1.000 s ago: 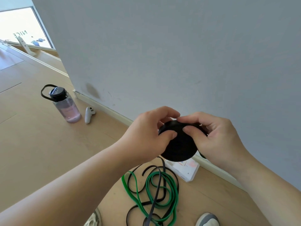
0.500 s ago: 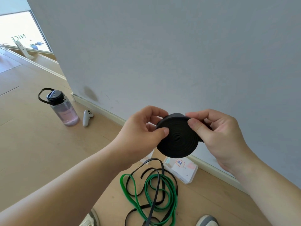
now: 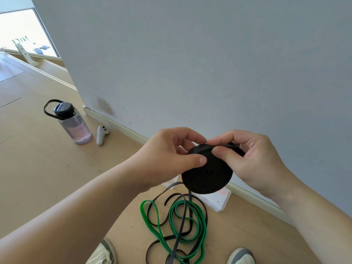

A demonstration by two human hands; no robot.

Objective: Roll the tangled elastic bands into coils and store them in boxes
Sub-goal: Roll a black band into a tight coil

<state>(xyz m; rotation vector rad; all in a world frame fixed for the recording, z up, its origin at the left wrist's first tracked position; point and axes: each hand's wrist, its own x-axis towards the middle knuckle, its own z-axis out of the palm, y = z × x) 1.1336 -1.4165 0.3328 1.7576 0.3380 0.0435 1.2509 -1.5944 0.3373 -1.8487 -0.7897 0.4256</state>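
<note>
A black elastic band wound into a flat round coil (image 3: 207,174) is held in the air in front of the wall. My left hand (image 3: 167,159) pinches its left edge between thumb and fingers. My right hand (image 3: 253,159) grips its upper right edge, thumb pressed on the coil's face. A loose black tail hangs from the coil's underside to a tangle of green and black bands (image 3: 177,225) on the floor. A white box (image 3: 219,201) lies on the floor by the skirting board, partly hidden behind the coil.
A water bottle (image 3: 73,124) with a black lid stands on the wooden floor at the left, next to a white controller (image 3: 101,135). A grey wall (image 3: 190,63) rises close ahead. My two shoes (image 3: 102,254) show at the bottom edge.
The coil has tipped so its flat face leans more away from me, and both hands have shifted their hold along its top edge. The view has swung slightly.
</note>
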